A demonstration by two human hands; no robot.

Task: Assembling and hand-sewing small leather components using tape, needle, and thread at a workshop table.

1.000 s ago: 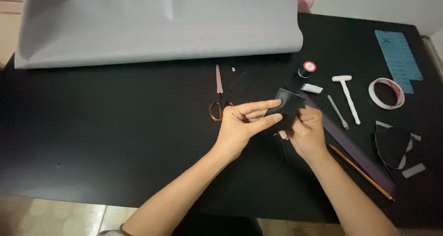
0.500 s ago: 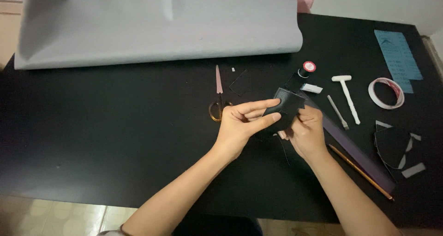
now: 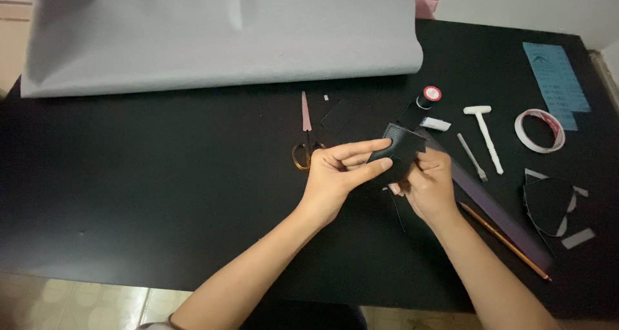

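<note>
Hardly any shift from one second ago: both hands hold the same spot over the black surface (image 3: 161,194), and the small black leather piece (image 3: 401,147) sits between them as before, its tilt barely altered. Left hand (image 3: 336,178): grip closed on the leather piece, thumb below and forefinger above its near-left edge, other fingers curled. Right hand (image 3: 427,187): grip pinched on the piece's lower right edge; a thin dark thread (image 3: 397,215) hangs below it down to the surface, whether fingers hold it I cannot tell. Leather piece is raised just above the surface, at centre, just right of the orange-handled scissors (image 3: 304,143). Beyond the hands: black thread spool with red-and-white cap (image 3: 427,98), small white block (image 3: 437,123), white T-shaped tool (image 3: 485,136), slim metal pronged tool (image 3: 472,157), ring of pale tape (image 3: 539,130). Right of the right hand: long dark ruler strip (image 3: 496,214) with an orange pencil (image 3: 504,241) beside it, black cut leather shape with pale scraps (image 3: 548,202). Far edge: large grey rolled sheet (image 3: 219,36); blue paper card (image 3: 556,75) at far right. No containers in view.
</note>
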